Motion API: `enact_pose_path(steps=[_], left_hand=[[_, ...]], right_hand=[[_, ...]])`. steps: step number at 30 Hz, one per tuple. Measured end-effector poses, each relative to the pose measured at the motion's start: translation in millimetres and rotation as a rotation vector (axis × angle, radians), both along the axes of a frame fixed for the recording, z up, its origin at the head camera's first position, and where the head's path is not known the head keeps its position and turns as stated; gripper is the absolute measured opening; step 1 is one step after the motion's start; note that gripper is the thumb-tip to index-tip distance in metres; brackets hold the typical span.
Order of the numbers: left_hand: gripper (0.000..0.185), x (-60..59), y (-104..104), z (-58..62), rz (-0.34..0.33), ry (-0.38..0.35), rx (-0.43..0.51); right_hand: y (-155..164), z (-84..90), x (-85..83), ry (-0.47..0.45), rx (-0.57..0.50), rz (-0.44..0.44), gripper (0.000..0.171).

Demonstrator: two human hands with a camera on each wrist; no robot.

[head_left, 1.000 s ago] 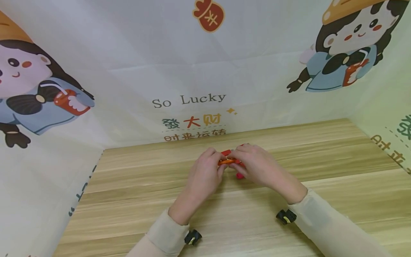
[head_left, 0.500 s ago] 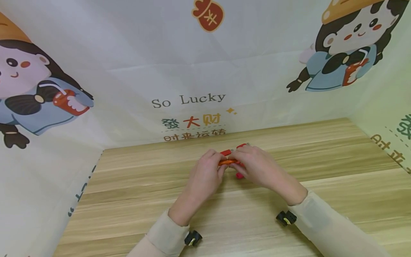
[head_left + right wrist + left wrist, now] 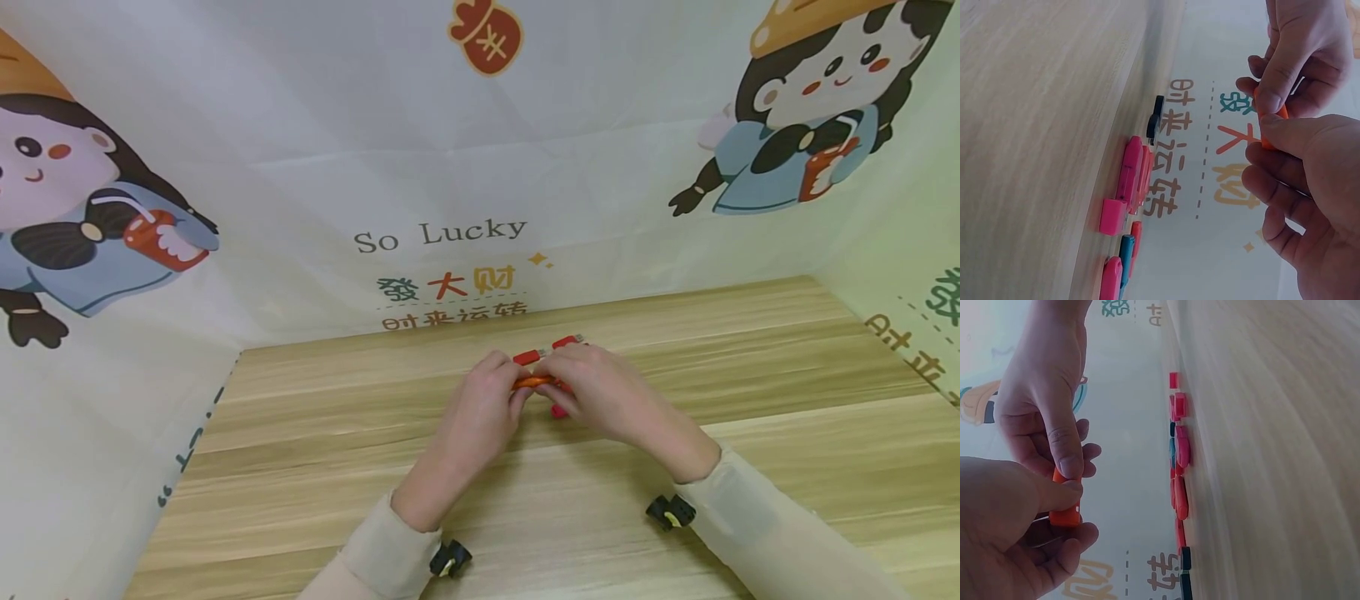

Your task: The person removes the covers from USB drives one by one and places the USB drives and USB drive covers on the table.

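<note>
In the head view an orange USB stick [image 3: 534,382] lies between my two hands, raised off the table. My left hand [image 3: 480,412] pinches one end, and my right hand [image 3: 603,392] pinches the other. In the left wrist view the thumbs press on the same orange stick [image 3: 1065,516], whose lower end shows a small pale mark. Fingers cover most of its middle. Just beyond the hands, a red USB stick [image 3: 527,357] and another red stick [image 3: 564,342] show their metal plugs.
Partly hidden under my right hand is a pink piece [image 3: 559,411]. In the right wrist view, a pink block [image 3: 1113,217], a long pink stick [image 3: 1129,169], a teal stick [image 3: 1126,259] and black pieces [image 3: 1155,119] lie on the wooden table [image 3: 315,467]. A printed cloth wall [image 3: 315,183] stands behind.
Both hands have shifted slightly toward the body, still gripping the orange USB stick. The red sticks behind them show more fully.
</note>
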State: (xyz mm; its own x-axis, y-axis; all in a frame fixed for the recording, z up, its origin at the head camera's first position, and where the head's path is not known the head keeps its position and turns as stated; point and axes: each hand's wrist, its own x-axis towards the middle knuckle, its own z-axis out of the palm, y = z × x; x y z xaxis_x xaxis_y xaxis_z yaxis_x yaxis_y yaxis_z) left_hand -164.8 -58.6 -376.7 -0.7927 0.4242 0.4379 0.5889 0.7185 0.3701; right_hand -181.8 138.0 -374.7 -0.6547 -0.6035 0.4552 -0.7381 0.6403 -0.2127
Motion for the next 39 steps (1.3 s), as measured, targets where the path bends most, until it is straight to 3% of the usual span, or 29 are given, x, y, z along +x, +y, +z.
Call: enact_pose_path(steps=[17,39], left_hand=[[0.007,-1.4,-4,0.1,-0.088,0.051,0.017],[0.01,-3.2,-6,2.1,-0.143,0.08,0.028]], right_hand=[[5,-0.4,-2.1,0.055,-0.042,0.117,0.017],[12,1.6,-3.1,0.019,-0.046,0.147,0.021]])
